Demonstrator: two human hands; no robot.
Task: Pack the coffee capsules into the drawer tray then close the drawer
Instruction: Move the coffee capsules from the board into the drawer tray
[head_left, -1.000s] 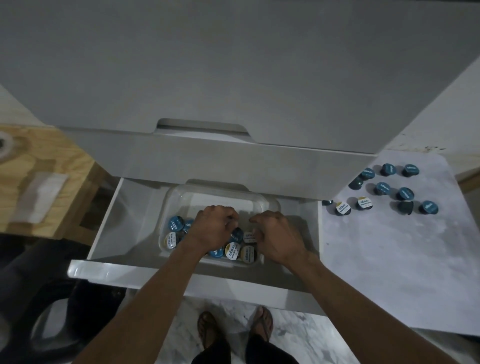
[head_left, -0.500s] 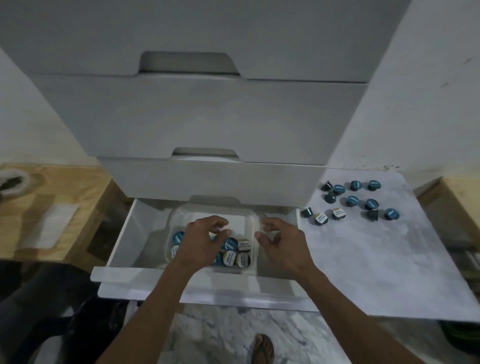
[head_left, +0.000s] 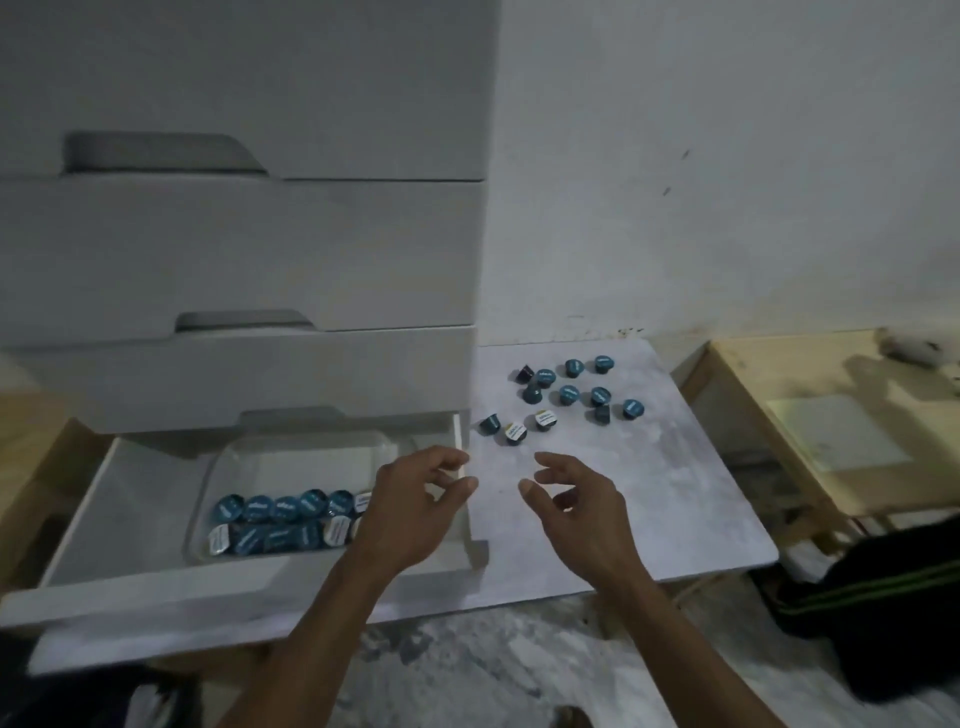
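Observation:
The bottom drawer (head_left: 124, 499) of the white cabinet stands pulled out. Inside it a clear plastic tray (head_left: 291, 457) holds two rows of blue and white-topped capsules (head_left: 275, 522) along its near side. Several loose capsules (head_left: 569, 395) lie on the grey slab (head_left: 649, 493) to the right. My left hand (head_left: 415, 512) hovers open over the drawer's right edge, empty. My right hand (head_left: 576, 512) hovers open above the slab, empty, a little short of the loose capsules.
Closed upper drawers (head_left: 244, 249) rise above the open one. A white wall (head_left: 727, 156) stands behind the slab. A low wooden table (head_left: 852, 431) sits at the right, with a dark bag (head_left: 883, 613) on the floor in front of it.
Both hands have left the tray and moved right, fingers spreading open. The view has swung right and up, bringing the slab and loose capsules toward the middle.

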